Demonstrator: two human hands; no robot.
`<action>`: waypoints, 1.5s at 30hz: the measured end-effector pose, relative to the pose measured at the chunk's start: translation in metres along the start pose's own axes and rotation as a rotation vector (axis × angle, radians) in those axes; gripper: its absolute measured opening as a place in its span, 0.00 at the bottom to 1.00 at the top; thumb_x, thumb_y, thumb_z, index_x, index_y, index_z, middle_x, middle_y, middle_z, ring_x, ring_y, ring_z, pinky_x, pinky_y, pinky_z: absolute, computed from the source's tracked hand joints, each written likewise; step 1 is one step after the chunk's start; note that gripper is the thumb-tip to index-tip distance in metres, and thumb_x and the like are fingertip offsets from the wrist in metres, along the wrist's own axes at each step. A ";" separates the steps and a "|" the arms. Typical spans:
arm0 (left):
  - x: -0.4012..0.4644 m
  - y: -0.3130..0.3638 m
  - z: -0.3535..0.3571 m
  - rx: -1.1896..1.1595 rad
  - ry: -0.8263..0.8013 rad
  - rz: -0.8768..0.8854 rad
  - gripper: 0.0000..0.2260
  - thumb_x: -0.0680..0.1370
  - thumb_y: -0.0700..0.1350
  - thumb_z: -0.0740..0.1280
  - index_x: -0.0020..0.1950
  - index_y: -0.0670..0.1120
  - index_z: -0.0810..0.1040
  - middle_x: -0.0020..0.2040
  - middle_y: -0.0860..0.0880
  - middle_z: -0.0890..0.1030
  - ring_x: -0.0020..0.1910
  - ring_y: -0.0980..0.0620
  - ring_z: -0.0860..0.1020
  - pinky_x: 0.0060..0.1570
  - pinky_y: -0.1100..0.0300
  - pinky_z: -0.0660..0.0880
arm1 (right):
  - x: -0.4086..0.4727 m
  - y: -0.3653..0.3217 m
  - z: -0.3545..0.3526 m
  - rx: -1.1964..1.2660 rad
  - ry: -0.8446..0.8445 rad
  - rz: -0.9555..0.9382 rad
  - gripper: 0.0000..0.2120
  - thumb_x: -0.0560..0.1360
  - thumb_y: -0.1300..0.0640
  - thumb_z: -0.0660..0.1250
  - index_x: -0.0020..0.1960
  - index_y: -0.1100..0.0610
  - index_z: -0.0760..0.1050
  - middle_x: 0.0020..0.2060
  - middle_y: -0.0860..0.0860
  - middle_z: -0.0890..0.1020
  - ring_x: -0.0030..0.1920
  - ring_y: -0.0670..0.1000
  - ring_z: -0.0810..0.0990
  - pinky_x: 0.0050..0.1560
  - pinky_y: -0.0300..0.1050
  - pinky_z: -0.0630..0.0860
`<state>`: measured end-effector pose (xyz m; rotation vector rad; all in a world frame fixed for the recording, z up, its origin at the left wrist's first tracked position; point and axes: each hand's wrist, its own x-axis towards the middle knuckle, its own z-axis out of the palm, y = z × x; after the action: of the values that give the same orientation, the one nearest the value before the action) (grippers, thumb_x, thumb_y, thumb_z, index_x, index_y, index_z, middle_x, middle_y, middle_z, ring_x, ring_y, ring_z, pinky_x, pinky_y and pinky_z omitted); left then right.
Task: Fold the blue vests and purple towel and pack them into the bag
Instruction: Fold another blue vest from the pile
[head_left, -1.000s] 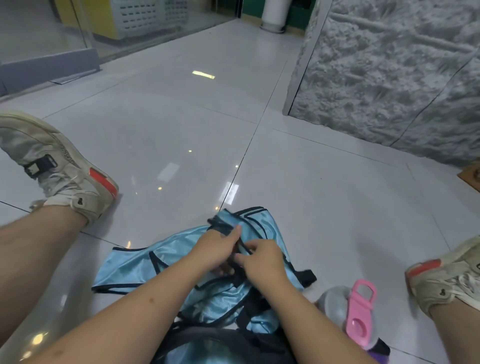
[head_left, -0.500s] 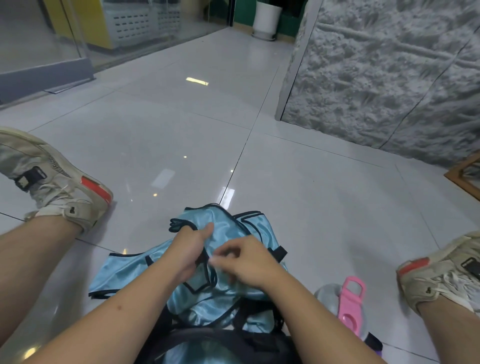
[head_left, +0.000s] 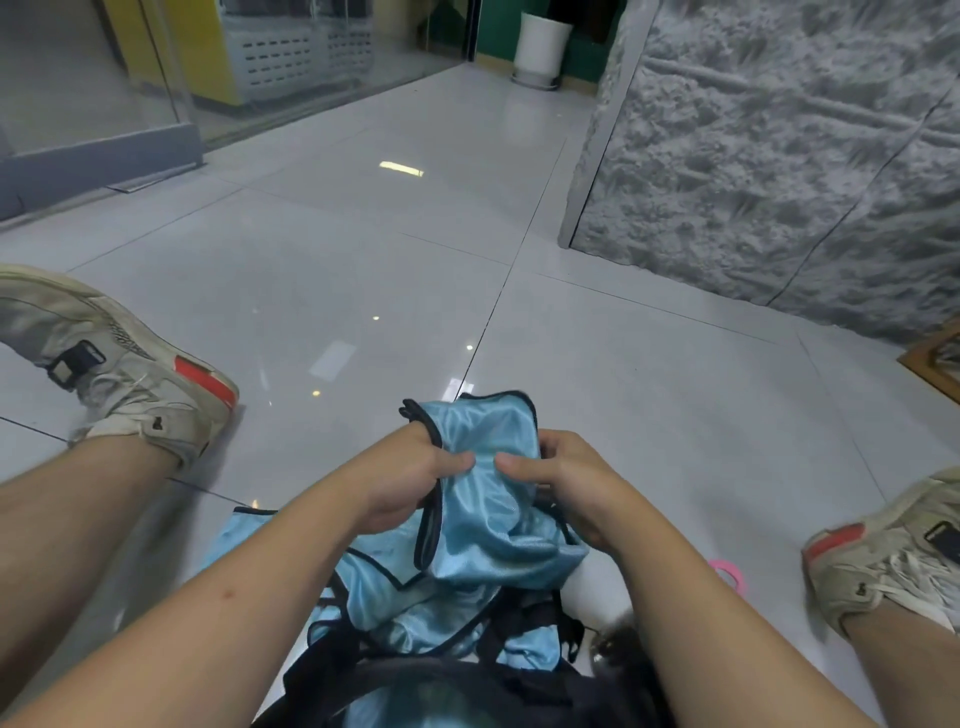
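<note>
Left hand: the left hand (head_left: 410, 480) pinches the blue vest (head_left: 485, 499) at its black-trimmed edge, thumb on top, fingers curled under the cloth.
Right hand: the right hand (head_left: 563, 480) grips the same bunch from the other side, thumb pressed on the fabric.
Vest place: lifted between the hands, above more blue vests (head_left: 395, 597) heaped on the floor (head_left: 363, 291) and spilling over the dark bag (head_left: 457, 691).
Vest axis: it hangs crumpled, its long axis roughly away from the person, black-trimmed top end pointing forward; the lower part drapes towards the bag.
Risk: the slick cloth may slide from the pinch and the fold collapse.
Second risk: trailing fabric may snag the heap below and drag it.
Towel: no purple towel shows.
</note>
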<state>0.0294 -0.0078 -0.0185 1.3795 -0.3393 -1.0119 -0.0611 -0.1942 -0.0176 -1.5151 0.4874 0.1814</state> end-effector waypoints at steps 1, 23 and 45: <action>0.000 0.007 -0.001 0.011 -0.001 0.018 0.15 0.84 0.31 0.61 0.67 0.41 0.78 0.60 0.42 0.85 0.60 0.43 0.84 0.64 0.47 0.78 | -0.002 -0.003 -0.003 -0.017 -0.023 -0.005 0.18 0.73 0.61 0.79 0.61 0.63 0.81 0.53 0.59 0.88 0.53 0.60 0.88 0.49 0.48 0.83; -0.025 0.095 0.009 -0.711 0.032 0.216 0.34 0.81 0.71 0.55 0.49 0.44 0.89 0.52 0.44 0.87 0.51 0.44 0.86 0.53 0.50 0.80 | -0.055 -0.139 -0.002 0.086 0.113 -0.382 0.15 0.71 0.59 0.78 0.54 0.65 0.83 0.44 0.60 0.86 0.42 0.59 0.84 0.39 0.51 0.78; -0.053 0.134 0.016 -0.356 0.066 0.199 0.17 0.79 0.53 0.68 0.53 0.41 0.88 0.51 0.41 0.86 0.46 0.44 0.86 0.51 0.49 0.83 | -0.057 -0.144 -0.018 0.404 0.052 -0.291 0.30 0.76 0.46 0.74 0.69 0.66 0.77 0.65 0.64 0.82 0.63 0.63 0.83 0.60 0.56 0.81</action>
<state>0.0404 0.0047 0.1251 1.0324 -0.2285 -0.8141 -0.0568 -0.2103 0.1373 -1.1775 0.3156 -0.1765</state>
